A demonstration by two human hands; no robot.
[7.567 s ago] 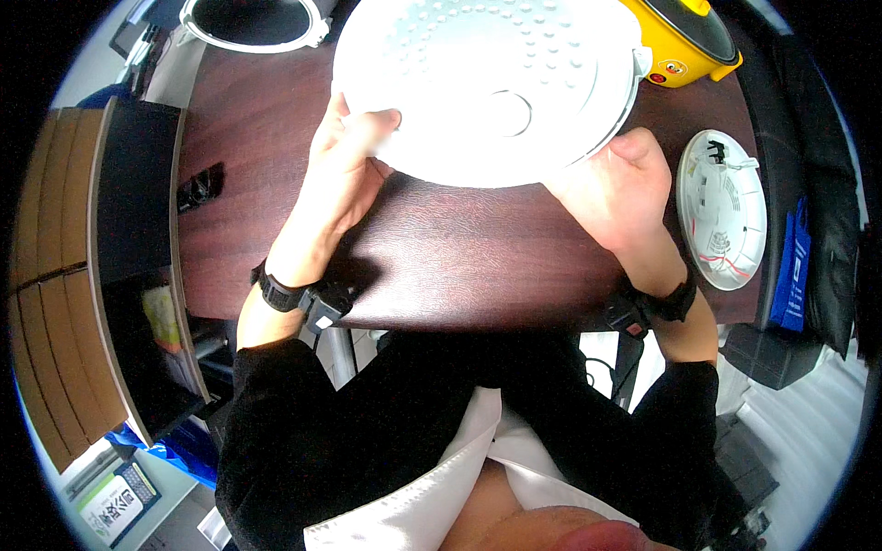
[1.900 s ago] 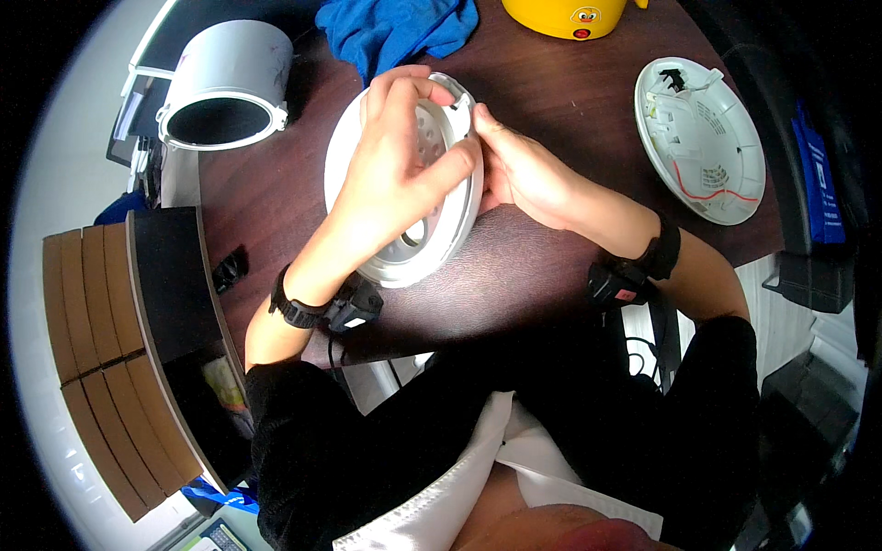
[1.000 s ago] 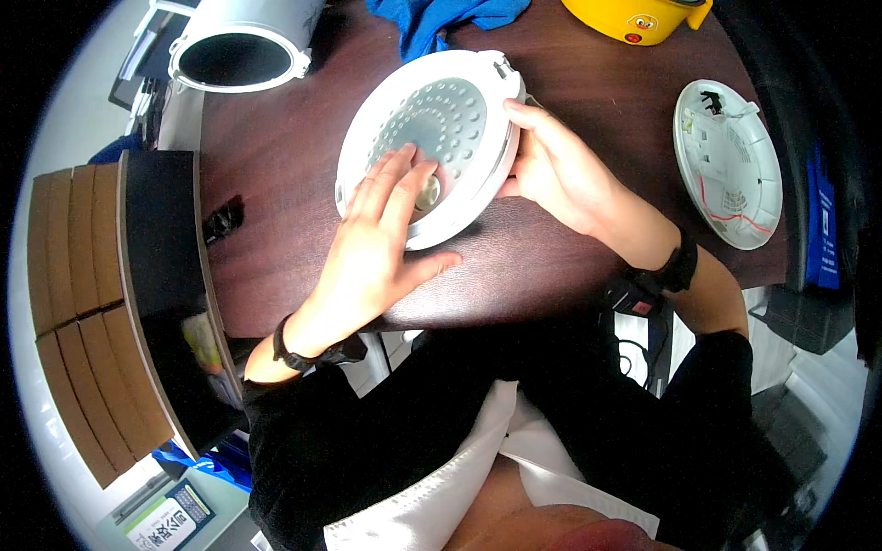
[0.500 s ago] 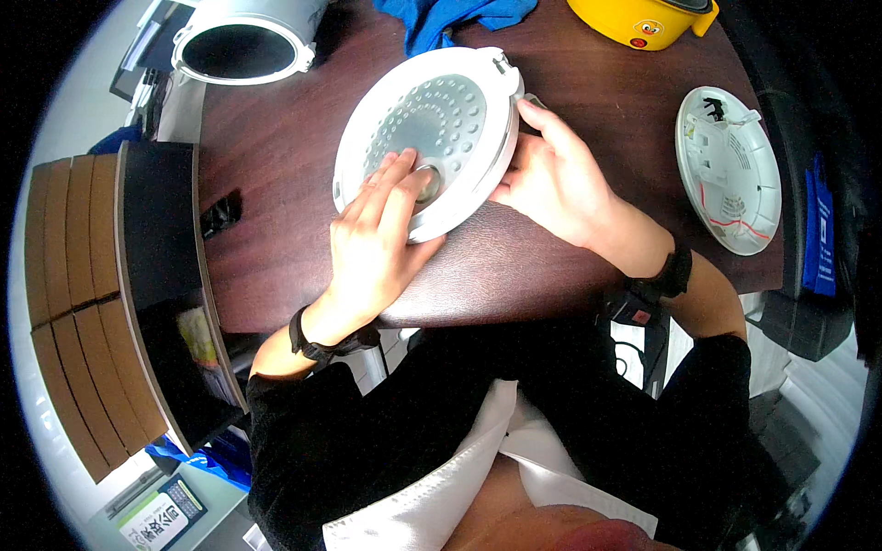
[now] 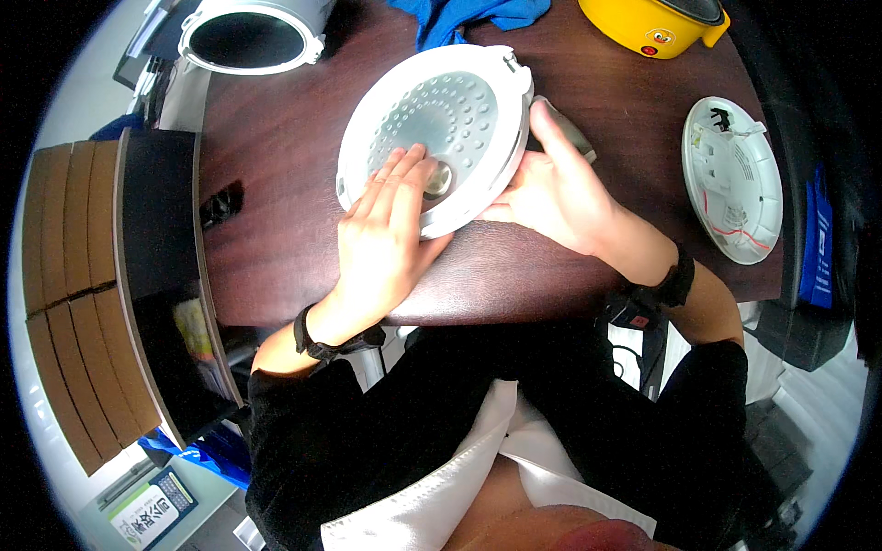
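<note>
A round white rice cooker lid (image 5: 372,129) is held tilted over the near part of the table, its grey dimpled inner plate (image 5: 436,110) facing up. My left hand (image 5: 381,211) lies across the lower left of it, fingers flat on the plate and thumb at the near rim. Close to those fingertips is a round metallic valve cap (image 5: 439,180). My right hand (image 5: 565,197) supports the lid's right edge, fingers partly hidden beneath it and thumb raised. Behind that thumb a grey-brown object (image 5: 577,138) shows in part; its kind is unclear.
On the dark wooden table (image 5: 276,211) lie a white shell with red wire (image 5: 735,179) at right, a yellow pot (image 5: 643,28) and a blue cloth (image 5: 482,18) at the back. A white cooker body (image 5: 317,18) lies back left. Cardboard boxes (image 5: 78,303) stand left.
The lid and both hands have shifted slightly right in the picture, as has the table's far side. More of the grey-brown object shows behind my right thumb. My hold on the lid looks much the same.
</note>
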